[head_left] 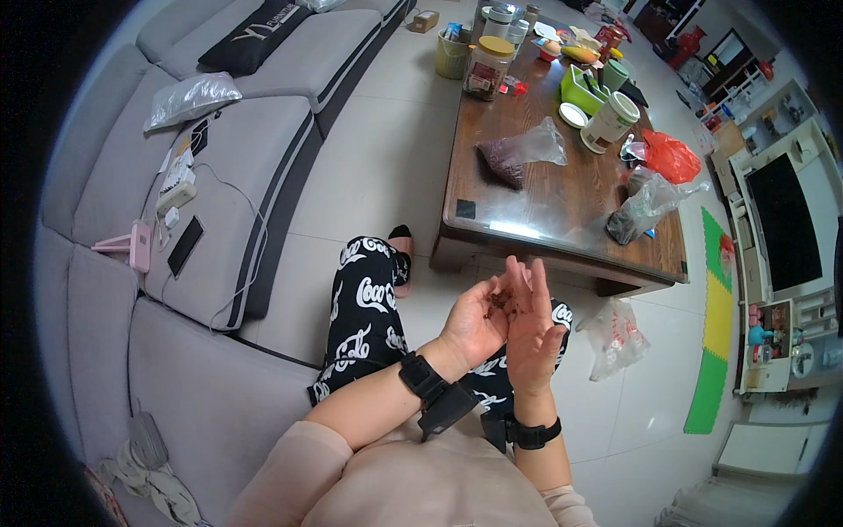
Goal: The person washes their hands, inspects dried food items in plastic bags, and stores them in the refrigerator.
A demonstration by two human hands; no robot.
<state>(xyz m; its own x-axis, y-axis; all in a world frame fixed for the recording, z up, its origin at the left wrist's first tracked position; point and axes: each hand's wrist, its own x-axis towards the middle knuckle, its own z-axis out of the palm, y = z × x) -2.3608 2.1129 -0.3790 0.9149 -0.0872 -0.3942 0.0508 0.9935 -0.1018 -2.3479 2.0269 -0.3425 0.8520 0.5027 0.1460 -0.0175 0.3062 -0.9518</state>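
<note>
My left hand is cupped at lower centre, holding small brown bits too tiny to identify. My right hand rests against it, palm up with fingers stretched out; some bits lie where the two meet. Both wrists wear black strapped devices. Beyond my hands, on the wooden table, are a clear bag of dark purplish grains, a bag with dark contents, a red plastic bag and a white tub.
Several jars and containers stand at the table's far end. A grey sofa along the left holds a phone, power strip and cables. A crumpled bag lies on the floor at right, near a green-yellow mat and television unit.
</note>
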